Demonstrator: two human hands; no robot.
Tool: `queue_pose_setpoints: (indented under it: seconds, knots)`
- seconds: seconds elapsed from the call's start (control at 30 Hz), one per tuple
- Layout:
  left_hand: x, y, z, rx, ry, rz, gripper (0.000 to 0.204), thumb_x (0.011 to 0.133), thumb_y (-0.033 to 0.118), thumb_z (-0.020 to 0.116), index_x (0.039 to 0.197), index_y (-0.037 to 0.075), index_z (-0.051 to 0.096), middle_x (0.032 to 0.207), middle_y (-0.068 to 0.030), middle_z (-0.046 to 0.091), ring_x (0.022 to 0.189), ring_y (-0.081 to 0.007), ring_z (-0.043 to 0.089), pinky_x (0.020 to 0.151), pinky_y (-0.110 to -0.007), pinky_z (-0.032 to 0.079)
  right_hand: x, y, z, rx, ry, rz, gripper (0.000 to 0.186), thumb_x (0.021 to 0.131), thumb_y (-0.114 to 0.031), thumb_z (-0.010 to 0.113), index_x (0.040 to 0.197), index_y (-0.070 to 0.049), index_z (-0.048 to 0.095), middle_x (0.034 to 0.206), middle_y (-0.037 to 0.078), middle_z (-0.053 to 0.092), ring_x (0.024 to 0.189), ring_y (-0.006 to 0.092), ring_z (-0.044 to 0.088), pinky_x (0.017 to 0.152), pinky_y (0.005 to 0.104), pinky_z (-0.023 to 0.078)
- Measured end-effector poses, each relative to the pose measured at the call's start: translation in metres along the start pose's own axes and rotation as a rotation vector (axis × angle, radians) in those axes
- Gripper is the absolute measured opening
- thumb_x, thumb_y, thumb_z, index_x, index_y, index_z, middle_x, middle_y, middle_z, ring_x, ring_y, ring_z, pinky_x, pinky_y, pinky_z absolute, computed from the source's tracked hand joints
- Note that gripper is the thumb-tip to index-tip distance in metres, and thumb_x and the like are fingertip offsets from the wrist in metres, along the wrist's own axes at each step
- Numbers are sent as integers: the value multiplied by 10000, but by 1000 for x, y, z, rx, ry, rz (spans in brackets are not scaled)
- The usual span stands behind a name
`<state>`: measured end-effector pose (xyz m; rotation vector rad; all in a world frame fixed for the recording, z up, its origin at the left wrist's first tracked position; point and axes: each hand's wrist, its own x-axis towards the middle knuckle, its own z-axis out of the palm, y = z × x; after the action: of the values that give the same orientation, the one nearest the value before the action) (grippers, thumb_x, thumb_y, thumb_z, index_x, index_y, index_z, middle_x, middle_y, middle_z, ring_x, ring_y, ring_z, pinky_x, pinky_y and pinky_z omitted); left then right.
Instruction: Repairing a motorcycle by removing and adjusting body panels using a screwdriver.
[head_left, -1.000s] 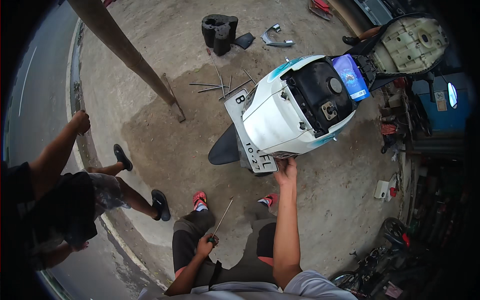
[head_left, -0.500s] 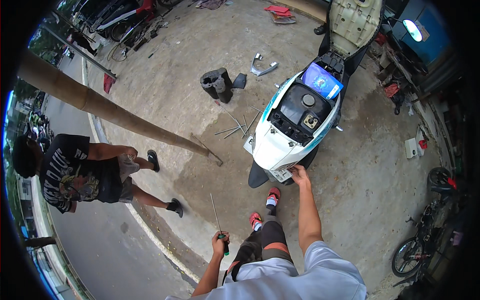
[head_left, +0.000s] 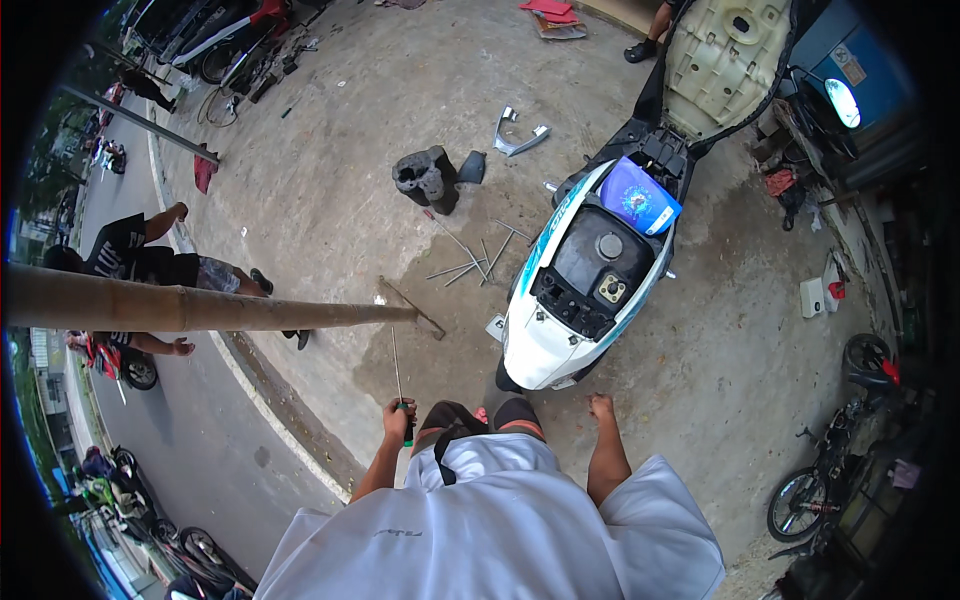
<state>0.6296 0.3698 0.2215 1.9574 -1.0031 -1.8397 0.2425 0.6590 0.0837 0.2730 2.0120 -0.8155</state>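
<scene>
A screwdriver [head_left: 408, 434] with a green and black handle is gripped in my left hand [head_left: 396, 420], its long shaft pointing away from me. My right hand [head_left: 600, 405] hangs off the right rear of a white and teal scooter [head_left: 545, 350], fingers loosely curled, nothing visible in them and apart from the bodywork. The scooter's seat [head_left: 715, 75] is tipped up, showing its pale underside. Below it lie a black fuel tank [head_left: 600, 245] with a round cap and a blue-purple packet [head_left: 635, 195].
Left of the scooter, several metal rod tools [head_left: 470, 262] lie near a dark hollow block [head_left: 425, 180] and a silver grab rail [head_left: 520, 145]. A bamboo pole [head_left: 200, 308] crosses the left side. Behind it a person [head_left: 140, 250] stands by the road. A small motorbike [head_left: 820, 490] is at right.
My right hand has let go of the scooter's rear by the licence plate and drawn back. The screwdriver has come nearer my body. The person at left has moved farther off, behind the pole.
</scene>
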Motion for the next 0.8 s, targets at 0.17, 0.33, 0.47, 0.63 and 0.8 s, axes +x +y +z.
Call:
queue_pose_setpoints:
  seconds: [0.17, 0.33, 0.47, 0.63, 0.8]
  knots:
    - [80, 90, 44, 140, 11, 157, 169, 755, 27, 563, 921, 33, 597, 662, -51, 552, 533, -141, 530, 490, -275, 455, -25, 2, -42, 177, 324, 161, 206, 842, -199, 547, 787, -42, 667, 588, 5, 527, 462, 102, 439, 381, 249, 394]
    - [152, 195, 111, 103, -110, 54, 189, 763, 39, 550, 949, 7, 564, 642, -77, 553, 468, -178, 533, 403, -307, 450, -31, -91, -85, 621, 822, -242, 142, 809, -135, 660, 759, -4, 636, 583, 6, 530, 456, 71, 424, 399, 211, 353]
    - [247, 234, 138, 287, -187, 55, 257, 746, 94, 565, 990, 15, 580, 646, -105, 589, 507, -209, 575, 460, -341, 481, -77, -307, -44, 728, 834, -483, 158, 818, -146, 666, 828, 9, 634, 678, 28, 591, 541, 67, 487, 483, 189, 384]
    - [339, 240, 163, 865, -141, 224, 460, 725, 215, 589, 1139, 19, 545, 890, -208, 647, 770, -295, 650, 725, -384, 502, -28, -499, 136, 536, 292, -604, 185, 830, -158, 660, 874, 20, 634, 675, 36, 607, 576, 71, 539, 517, 207, 426]
    - [360, 228, 149, 661, -261, 7, 506, 740, 249, 603, 1165, -13, 524, 935, -277, 612, 917, -368, 608, 790, -410, 465, 154, -538, 318, 50, -145, -328, 231, 834, -210, 648, 817, 20, 655, 639, 37, 623, 522, 67, 534, 457, 216, 410]
